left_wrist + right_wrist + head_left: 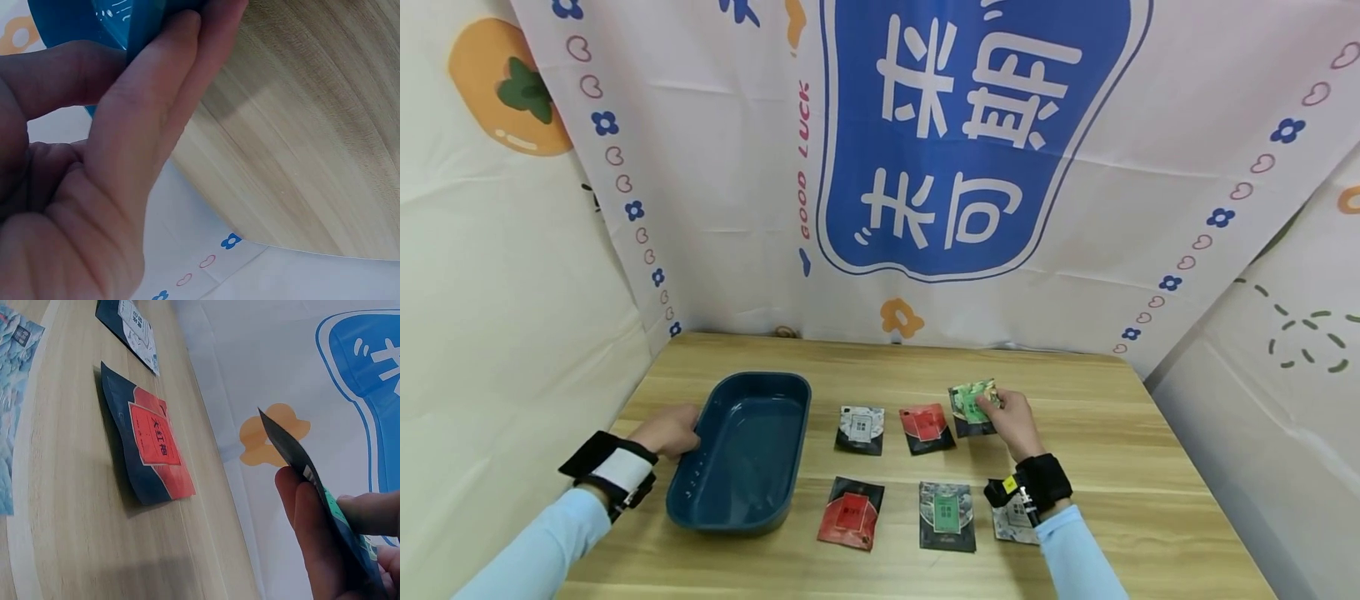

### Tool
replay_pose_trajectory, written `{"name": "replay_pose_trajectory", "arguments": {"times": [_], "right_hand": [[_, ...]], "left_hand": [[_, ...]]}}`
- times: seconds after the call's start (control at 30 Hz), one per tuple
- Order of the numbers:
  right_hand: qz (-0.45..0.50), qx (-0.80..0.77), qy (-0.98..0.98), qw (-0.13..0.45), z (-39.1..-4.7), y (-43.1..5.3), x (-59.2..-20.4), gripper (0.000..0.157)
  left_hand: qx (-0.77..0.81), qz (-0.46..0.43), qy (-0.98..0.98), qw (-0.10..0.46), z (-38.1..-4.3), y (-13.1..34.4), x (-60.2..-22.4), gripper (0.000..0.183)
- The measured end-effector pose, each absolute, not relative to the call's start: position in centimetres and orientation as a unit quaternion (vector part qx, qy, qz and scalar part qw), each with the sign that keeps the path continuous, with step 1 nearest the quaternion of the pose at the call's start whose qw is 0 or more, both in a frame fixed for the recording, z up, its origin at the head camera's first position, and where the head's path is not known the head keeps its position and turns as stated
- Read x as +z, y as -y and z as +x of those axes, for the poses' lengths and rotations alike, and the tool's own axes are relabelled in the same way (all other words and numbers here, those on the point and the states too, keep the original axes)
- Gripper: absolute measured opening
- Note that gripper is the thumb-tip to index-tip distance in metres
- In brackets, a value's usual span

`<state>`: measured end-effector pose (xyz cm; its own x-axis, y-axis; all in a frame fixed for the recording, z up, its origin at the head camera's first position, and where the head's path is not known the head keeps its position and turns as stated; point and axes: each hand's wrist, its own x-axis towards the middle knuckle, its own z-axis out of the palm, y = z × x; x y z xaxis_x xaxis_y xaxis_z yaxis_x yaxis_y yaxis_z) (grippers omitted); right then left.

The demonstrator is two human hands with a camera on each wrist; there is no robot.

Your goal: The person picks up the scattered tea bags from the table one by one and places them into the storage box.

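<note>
My left hand (672,429) grips the left rim of a deep blue rectangular dish (741,454); in the left wrist view the fingers (150,87) and thumb pinch its wall. No sachet lies in the dish. My right hand (1017,423) pinches a green and black tea sachet (968,404) at its right side, and it looks raised off the table. The right wrist view has this sachet (340,531) edge-on between thumb and fingers. Nearest to it lies a red and black sachet (927,427). Beneath my right wrist, a pale sachet (1011,521) is partly hidden.
On the wooden table (1120,467) also lie a white and black sachet (861,429), another red sachet (852,512) and a grey-green sachet (947,517). A printed cloth (737,275) hangs behind the table's back edge, with pale cloth at both sides.
</note>
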<state>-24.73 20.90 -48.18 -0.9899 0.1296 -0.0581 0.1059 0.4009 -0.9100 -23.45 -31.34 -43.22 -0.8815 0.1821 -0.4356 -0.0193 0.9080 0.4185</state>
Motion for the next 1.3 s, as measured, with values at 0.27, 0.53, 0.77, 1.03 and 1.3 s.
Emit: {"name": "replay_pose_trajectory", "arguments": {"times": [0.27,0.53,0.77,1.03,1.3], "right_hand": [[-0.064,0.544,0.836,0.010,-24.7,-20.5,-47.8,0.023],[-0.063,0.551,0.832,0.000,-24.5,-19.9,-47.6,0.023],[-0.054,0.557,0.829,-0.004,-24.4,-19.3,-47.6,0.021],[-0.044,0.556,0.830,-0.008,-24.7,-18.5,-47.7,0.021],[-0.051,0.549,0.834,0.001,-24.1,-18.7,-47.8,0.027]], "left_hand": [[0.237,0.049,-0.945,0.220,-23.0,31.5,-43.5,0.015],[0.249,0.053,-0.942,0.220,-22.9,31.7,-43.2,0.024],[0.247,0.056,-0.943,0.216,-22.7,31.8,-43.3,0.024],[0.247,0.052,-0.944,0.213,-22.4,31.8,-43.1,0.028],[0.235,0.059,-0.947,0.211,-22.7,31.3,-43.2,0.015]]}}
